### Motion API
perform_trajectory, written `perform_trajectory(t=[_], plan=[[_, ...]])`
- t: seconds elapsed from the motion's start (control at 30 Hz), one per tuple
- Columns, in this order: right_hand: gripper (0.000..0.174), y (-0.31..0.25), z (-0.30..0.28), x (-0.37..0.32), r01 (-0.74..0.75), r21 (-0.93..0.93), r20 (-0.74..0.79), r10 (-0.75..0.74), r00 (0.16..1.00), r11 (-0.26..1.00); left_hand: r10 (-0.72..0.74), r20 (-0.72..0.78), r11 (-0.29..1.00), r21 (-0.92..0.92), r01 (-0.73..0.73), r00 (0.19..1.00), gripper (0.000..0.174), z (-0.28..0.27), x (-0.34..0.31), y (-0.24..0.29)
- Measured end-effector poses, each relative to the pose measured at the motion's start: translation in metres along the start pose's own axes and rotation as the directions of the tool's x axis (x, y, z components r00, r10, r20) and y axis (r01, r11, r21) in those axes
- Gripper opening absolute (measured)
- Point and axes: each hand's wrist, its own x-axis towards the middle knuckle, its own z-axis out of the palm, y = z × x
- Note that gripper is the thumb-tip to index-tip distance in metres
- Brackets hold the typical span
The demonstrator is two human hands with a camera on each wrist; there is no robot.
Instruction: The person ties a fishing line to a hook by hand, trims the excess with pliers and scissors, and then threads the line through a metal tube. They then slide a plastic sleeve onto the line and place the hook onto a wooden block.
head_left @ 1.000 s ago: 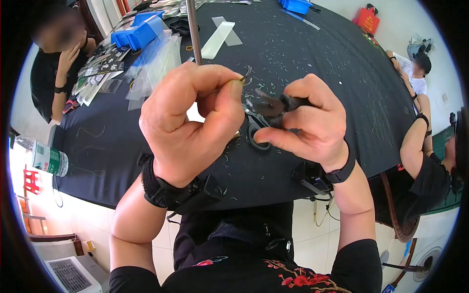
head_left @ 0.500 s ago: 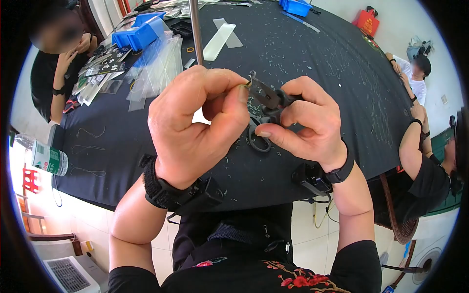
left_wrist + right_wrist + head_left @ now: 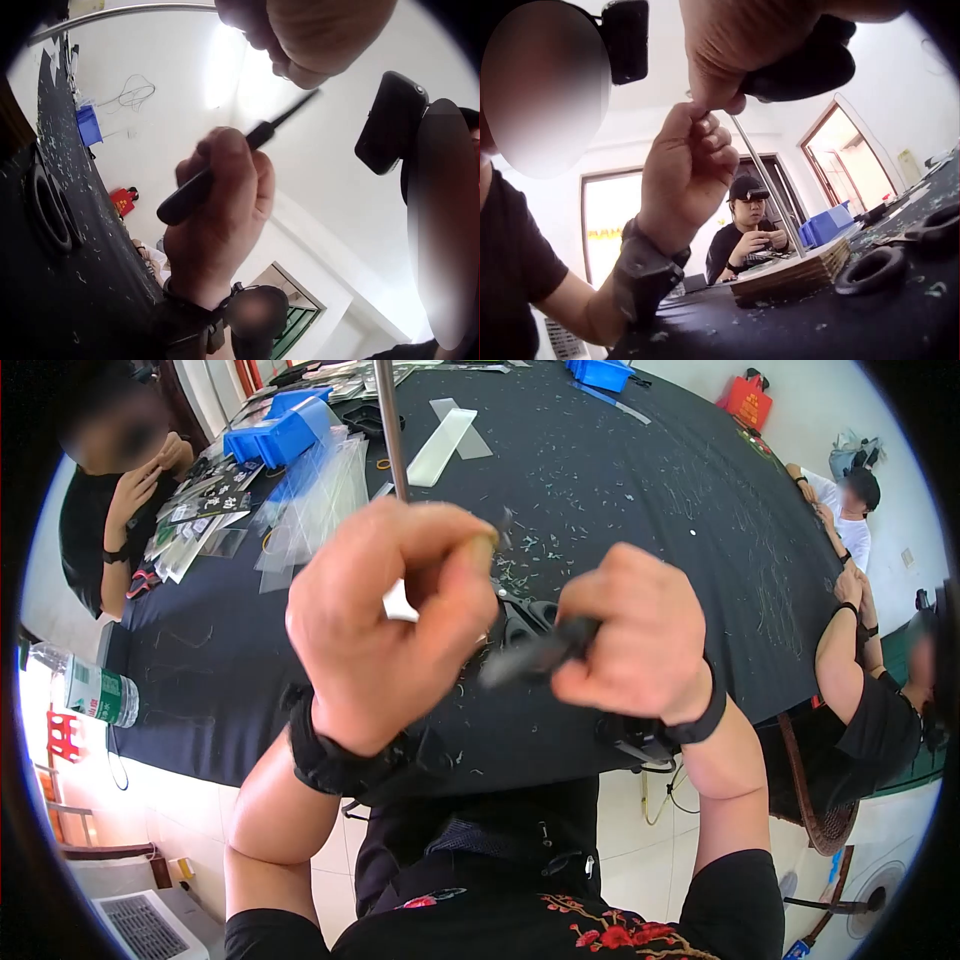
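Note:
My left hand (image 3: 385, 625) is raised over the table, thumb and forefinger pinching a small, thin, dark piece (image 3: 504, 525) whose kind is too blurred to tell. Beside it, lower and to the right, my right hand (image 3: 635, 640) grips black-handled pliers (image 3: 540, 652), blurred in the head view. From the left wrist, the pliers (image 3: 199, 191) show a dark handle and a narrow tip slanting up near the left hand (image 3: 330, 37). Below the hands, black-handled scissors (image 3: 525, 618) lie on the dark cloth; the left hand hides part of what lies beneath.
Small green clippings (image 3: 545, 545) litter the black tablecloth (image 3: 640, 470). A metal rod (image 3: 390, 430) rises from a layered block (image 3: 802, 274) just beyond the left hand. Clear plastic sleeves (image 3: 315, 510), a blue bin (image 3: 275, 435) and a bottle (image 3: 100, 695) stand leftward. Other people sit around.
The pliers' jaws were at the small piece half a second ago. My right hand has since dropped slightly and turned, swinging the pliers away; the left hand still pinches the piece.

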Motion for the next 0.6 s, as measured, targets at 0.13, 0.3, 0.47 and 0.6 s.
perform_trajectory(t=[0.13,0.3,0.47,0.6], plan=[[0.035,-0.008,0.005,0.002,-0.015,0.156,-0.03,0.02,0.999,0.988,-0.16,-0.092,0.987,-0.049,0.156,0.983,0.009,-0.003,0.002,-0.004],[0.034,0.006,-0.001,-0.001,-0.176,0.078,-0.071,0.182,0.981,0.981,-0.057,-0.064,0.998,-0.019,0.056,0.996,0.011,0.002,0.0,-0.003],[0.034,0.005,-0.001,0.0,-0.217,0.091,-0.054,0.222,0.973,0.972,-0.074,-0.055,0.997,-0.034,0.072,0.996,0.011,0.001,0.0,-0.003],[0.034,0.005,-0.001,0.0,-0.247,0.078,-0.061,0.252,0.966,0.966,-0.09,-0.035,0.995,-0.054,0.088,0.995,0.011,0.002,-0.001,-0.002]])
